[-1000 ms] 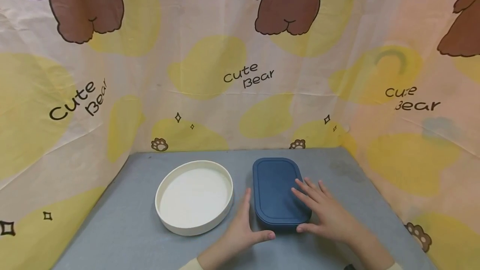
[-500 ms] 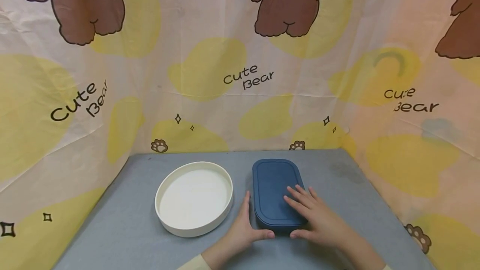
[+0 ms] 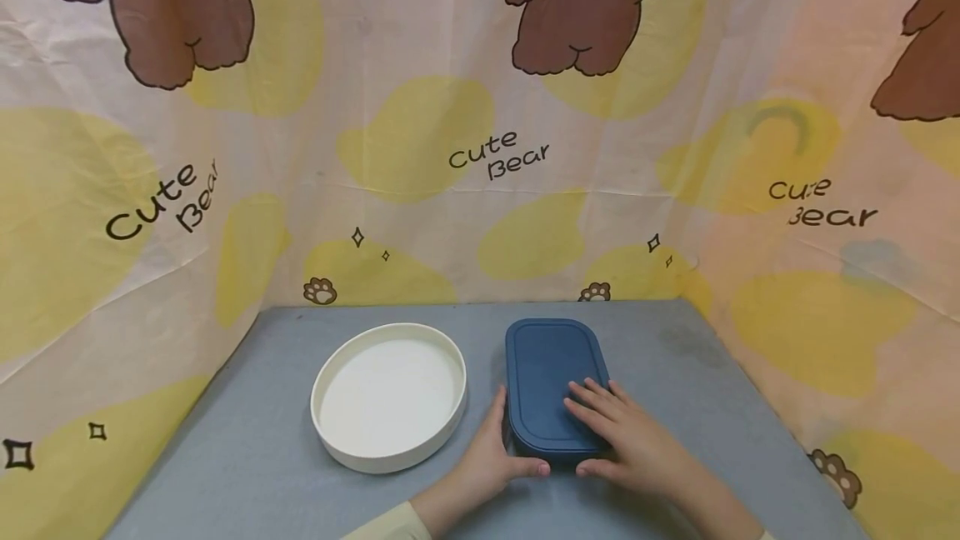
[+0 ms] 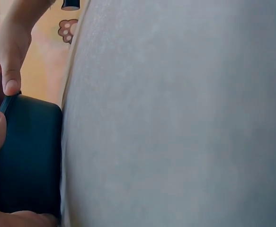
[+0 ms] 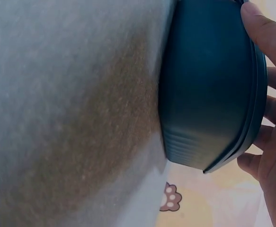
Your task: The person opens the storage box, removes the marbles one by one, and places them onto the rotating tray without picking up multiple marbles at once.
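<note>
Your left hand (image 3: 483, 461) grips the blue rectangular box (image 5: 204, 85) — your right hand (image 3: 633, 444), fingers spread, rests on its lid (image 3: 543, 377).

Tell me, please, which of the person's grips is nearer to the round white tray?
Left. The left grip is just right of the tray, at the near left corner of the blue rectangular box; the right grip is farther, at the box's near right corner.

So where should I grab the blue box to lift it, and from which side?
Probably grip the blue box by its two long side walls, just below the rim of its lid, coming in from left and right. It sits flat on the table, longer front to back than across, and its flat top shows no handle.
</note>
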A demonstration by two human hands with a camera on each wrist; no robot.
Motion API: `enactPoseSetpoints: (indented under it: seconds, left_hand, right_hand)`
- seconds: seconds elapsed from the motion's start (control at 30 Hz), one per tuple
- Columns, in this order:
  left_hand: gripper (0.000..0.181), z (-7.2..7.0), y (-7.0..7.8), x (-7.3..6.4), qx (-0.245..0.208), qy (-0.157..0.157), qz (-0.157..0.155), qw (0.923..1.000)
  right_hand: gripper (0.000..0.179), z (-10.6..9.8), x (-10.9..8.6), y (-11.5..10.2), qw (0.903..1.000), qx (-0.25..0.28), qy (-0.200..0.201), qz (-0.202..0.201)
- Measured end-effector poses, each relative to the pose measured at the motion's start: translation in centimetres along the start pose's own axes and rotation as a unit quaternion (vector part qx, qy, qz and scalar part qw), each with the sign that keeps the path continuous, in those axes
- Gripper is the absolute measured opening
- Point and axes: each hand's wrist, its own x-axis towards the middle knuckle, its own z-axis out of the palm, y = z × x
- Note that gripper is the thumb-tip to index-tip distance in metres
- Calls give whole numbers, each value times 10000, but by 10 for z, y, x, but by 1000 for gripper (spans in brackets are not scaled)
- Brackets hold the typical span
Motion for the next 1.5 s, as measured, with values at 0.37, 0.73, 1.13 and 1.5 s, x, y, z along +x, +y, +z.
enactPoseSetpoints:
  seconds: [0.37, 0.73, 1.13, 1.5]
  left_hand:
    - [123, 1, 1, 4, -806, -12, -72, 9967]
    - [105, 3, -1, 5, -1061, 17, -34, 9944]
    - [98, 3, 0, 4, -992, 118, 8, 9950]
    - [94, 5, 3, 2, -1004, 265, 78, 9946]
  right_hand:
    - [83, 2, 5, -3, 9994, 38, -303, 181]
    - [73, 7, 5, -3, 9997, -107, 2, -210]
    - [58, 9, 4, -5, 9950, -410, 539, -740]
    - [47, 8, 5, -9, 9837, -550, 1113, -1303]
